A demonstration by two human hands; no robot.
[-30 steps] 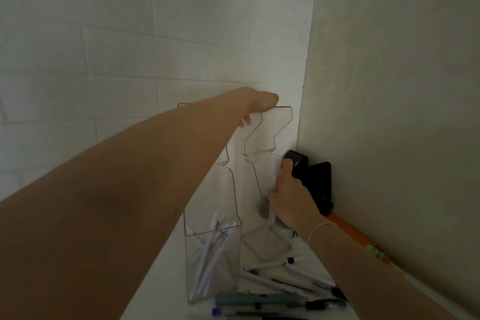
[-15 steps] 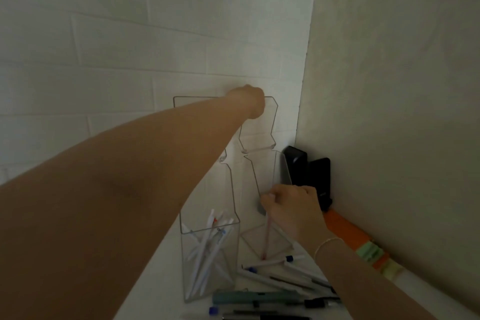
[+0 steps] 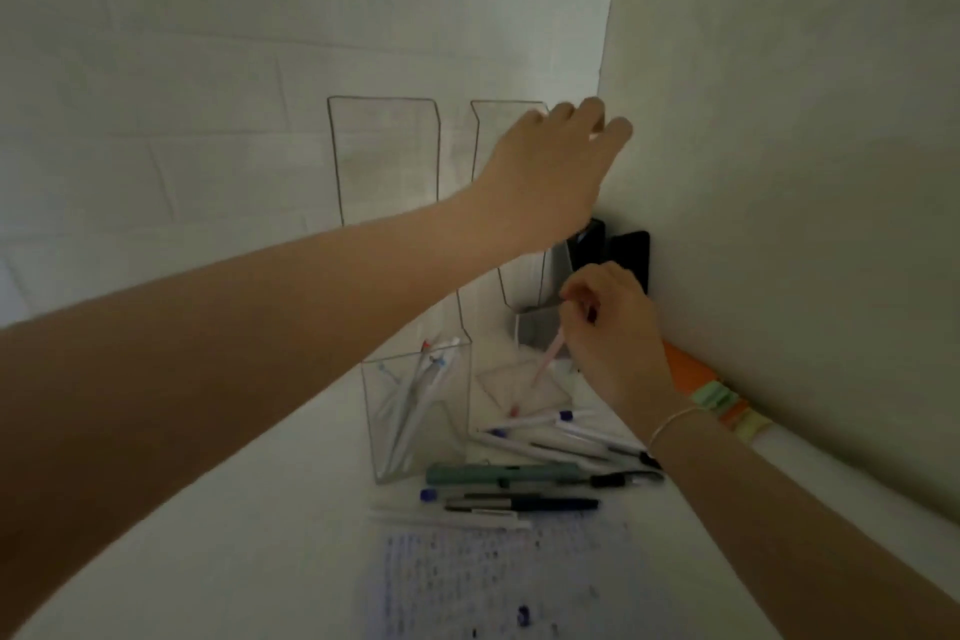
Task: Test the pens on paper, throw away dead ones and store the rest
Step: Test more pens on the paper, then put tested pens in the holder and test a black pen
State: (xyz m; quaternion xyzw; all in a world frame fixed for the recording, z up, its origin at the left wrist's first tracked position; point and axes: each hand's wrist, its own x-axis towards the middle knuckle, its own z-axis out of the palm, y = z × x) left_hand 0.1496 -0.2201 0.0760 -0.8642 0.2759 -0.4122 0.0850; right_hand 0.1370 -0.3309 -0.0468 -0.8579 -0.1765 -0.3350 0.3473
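Note:
Two tall clear acrylic holders stand against the brick wall. The left holder [image 3: 415,411] has several white pens in it. My left hand [image 3: 550,172] is at the top right corner of the right holder [image 3: 488,161], fingers curled over its edge. My right hand [image 3: 613,343] pinches the top of a pink pen [image 3: 545,369], which slants down into the right holder's pocket with its red end near the bottom. Loose pens lie in front: white ones with blue caps [image 3: 540,426], a teal pen [image 3: 498,474] and a black pen [image 3: 524,504].
A sheet of paper with blue scribbles [image 3: 493,577] lies on the white table in front of the pens. Black boxes [image 3: 628,255] stand in the corner. An orange pad with sticky tabs [image 3: 691,374] lies along the right wall, which stands close by.
My left hand slid right along the top of the right holder to its corner. My right hand lowered the pink pen deeper into that holder's pocket. The view tilted down, showing the paper.

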